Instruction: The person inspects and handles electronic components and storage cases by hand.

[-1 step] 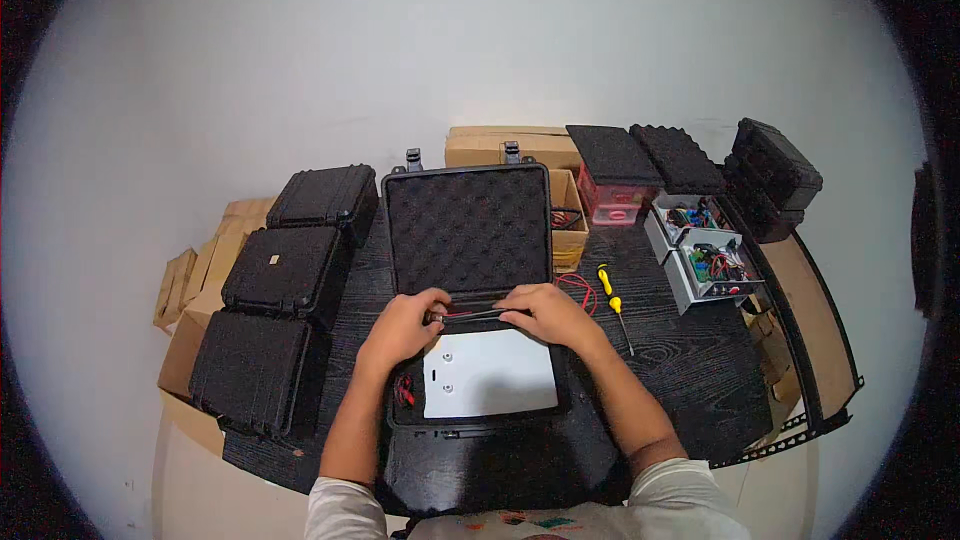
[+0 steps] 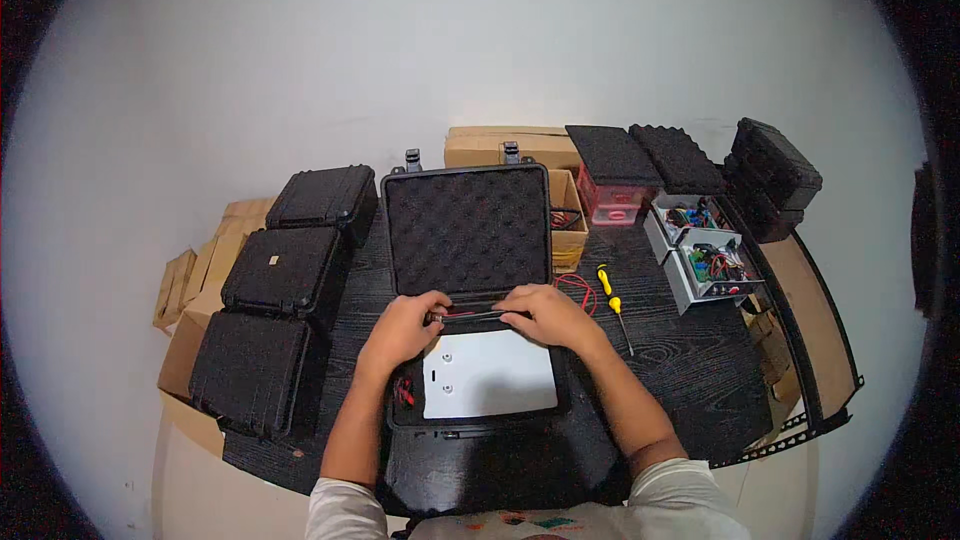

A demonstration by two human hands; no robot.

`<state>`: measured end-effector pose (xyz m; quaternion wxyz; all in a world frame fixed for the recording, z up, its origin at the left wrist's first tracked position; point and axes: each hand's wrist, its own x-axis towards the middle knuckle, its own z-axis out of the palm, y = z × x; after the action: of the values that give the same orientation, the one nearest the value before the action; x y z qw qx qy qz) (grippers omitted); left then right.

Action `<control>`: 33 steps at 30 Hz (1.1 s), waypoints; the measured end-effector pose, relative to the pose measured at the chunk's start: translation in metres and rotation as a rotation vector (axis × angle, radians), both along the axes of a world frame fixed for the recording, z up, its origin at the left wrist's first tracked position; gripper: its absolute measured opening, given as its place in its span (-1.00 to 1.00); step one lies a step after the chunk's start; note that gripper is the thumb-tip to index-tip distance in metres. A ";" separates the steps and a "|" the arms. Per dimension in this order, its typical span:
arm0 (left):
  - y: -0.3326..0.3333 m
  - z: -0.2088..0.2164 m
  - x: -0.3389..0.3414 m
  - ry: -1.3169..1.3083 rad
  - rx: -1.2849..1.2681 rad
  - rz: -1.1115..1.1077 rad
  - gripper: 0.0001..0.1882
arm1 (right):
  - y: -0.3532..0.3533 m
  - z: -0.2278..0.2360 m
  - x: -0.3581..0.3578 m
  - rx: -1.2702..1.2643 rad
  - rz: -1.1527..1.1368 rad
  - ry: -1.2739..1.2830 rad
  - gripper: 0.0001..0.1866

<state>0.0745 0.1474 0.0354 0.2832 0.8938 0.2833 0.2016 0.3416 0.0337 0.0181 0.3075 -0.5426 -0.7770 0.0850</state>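
"Hardly anything has moved since the earlier picture. Both hands are in the same spot, and only the thin wires [image 2: 470, 316] look a tiny bit different."

"What are the hands doing?"

"Left hand [image 2: 405, 328] has its fingers pinched on one end of the wires. Right hand [image 2: 552, 314] has its fingers pinched on the other end. So the wires go straight across between them, some dark and one red."

"Where is that?"

"Right over the open black case [image 2: 550, 230], near where its lid joins on. The lid stands up at the back, with bumpy black foam [image 2: 467, 225] inside. Down in the bottom part is a flat white panel [image 2: 490, 375]. It has a slot and two little round bits on its left side."

"And what is that red stuff?"

"Some red and black wire [image 2: 403, 390], bunched up in the case just left of the panel."

"What else is on the surface [image 2: 690, 370]?"

"Three black cases [image 2: 300, 275] in a row on the left. On the right, a yellow screwdriver [image 2: 616, 305] lies near a red cable [image 2: 580, 288]. Farther right are two white boxes [image 2: 693, 285] full of colored wires."
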 end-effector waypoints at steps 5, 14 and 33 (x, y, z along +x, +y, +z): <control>-0.006 0.006 0.001 0.012 0.087 0.040 -0.68 | -0.008 0.010 -0.004 0.000 -0.092 -0.093 -0.74; 0.000 -0.004 0.001 -0.064 0.155 0.004 -0.67 | -0.006 0.007 -0.009 -0.004 -0.145 -0.057 -0.80; -0.012 -0.014 0.017 0.031 0.335 -0.014 -0.80 | 0.045 0.027 0.097 0.363 -0.640 0.110 -0.76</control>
<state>0.0910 0.1352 0.0215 0.1271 0.9335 0.2438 0.2302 0.4382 0.0783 0.0448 0.4512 -0.6894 -0.5527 -0.1254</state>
